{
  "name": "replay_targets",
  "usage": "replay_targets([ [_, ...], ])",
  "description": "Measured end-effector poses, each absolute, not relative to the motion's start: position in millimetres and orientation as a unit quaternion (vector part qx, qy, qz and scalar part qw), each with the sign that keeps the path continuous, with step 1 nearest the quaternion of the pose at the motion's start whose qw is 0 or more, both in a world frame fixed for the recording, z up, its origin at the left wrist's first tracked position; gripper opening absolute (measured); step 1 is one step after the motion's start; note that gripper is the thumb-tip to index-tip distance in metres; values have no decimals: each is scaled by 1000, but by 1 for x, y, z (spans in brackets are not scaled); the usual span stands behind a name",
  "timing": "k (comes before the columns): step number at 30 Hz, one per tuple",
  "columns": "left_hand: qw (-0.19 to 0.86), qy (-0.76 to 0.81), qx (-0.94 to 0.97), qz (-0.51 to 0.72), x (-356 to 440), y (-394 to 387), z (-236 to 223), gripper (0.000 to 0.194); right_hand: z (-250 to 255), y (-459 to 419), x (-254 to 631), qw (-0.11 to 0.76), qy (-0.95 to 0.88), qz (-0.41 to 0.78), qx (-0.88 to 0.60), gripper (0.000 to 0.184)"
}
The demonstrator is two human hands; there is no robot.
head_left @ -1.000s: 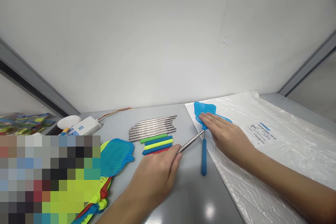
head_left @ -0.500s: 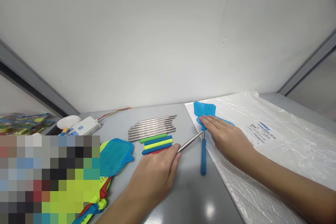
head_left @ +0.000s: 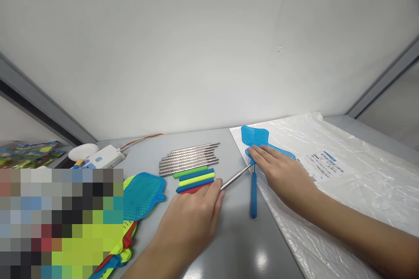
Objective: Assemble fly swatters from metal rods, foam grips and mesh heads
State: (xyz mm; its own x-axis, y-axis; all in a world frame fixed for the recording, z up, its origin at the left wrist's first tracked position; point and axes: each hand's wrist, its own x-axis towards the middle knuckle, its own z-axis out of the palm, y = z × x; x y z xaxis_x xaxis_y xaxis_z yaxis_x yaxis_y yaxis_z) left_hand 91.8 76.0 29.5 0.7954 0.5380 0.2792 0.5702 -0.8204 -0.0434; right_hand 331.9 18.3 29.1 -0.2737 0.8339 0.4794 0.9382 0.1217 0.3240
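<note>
My left hand (head_left: 196,209) is closed around the lower end of a silvery metal rod (head_left: 236,176); any grip on that end is hidden inside it. The rod slants up right to a blue perforated fly swatter head (head_left: 283,151). Over this head lies my right hand (head_left: 284,176), its fingers fairly straight and together, pressing near the neck; the thumb is hidden. Partly beneath them rests another blue fly swatter (head_left: 255,135), its blue handle (head_left: 254,195) pointing toward me. Left of it are several metal rods (head_left: 190,159) and several coloured handle tubes (head_left: 196,178).
A white plastic-wrapped package (head_left: 327,209) with a printed label covers the right side. Loose swatter heads (head_left: 144,196) in blue, yellow and red are piled at left, partly behind a pixelated area. A power strip (head_left: 108,157) stands behind them, before a pale wall (head_left: 203,52).
Both hands stay almost in place on the fly swatter. The swatter head under my right hand shows slightly farther to the right. The view has shifted a little.
</note>
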Motion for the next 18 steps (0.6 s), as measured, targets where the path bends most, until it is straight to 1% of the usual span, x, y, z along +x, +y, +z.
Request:
replay_targets([
  [4,139,-297,-935,-137,93,74,32,35,29,18,332,76,-742,-278,-606,49],
  [7,166,-301,-928,-141,93,73,34,33,30,18,332,69,-741,-266,-613,50],
  [12,174,-306,-925,-145,90,72,36,32,29,18,331,74,-737,-258,-620,50],
  [18,159,-304,-928,-143,89,73,35,34,29,18,329,87,-737,-261,-617,47],
])
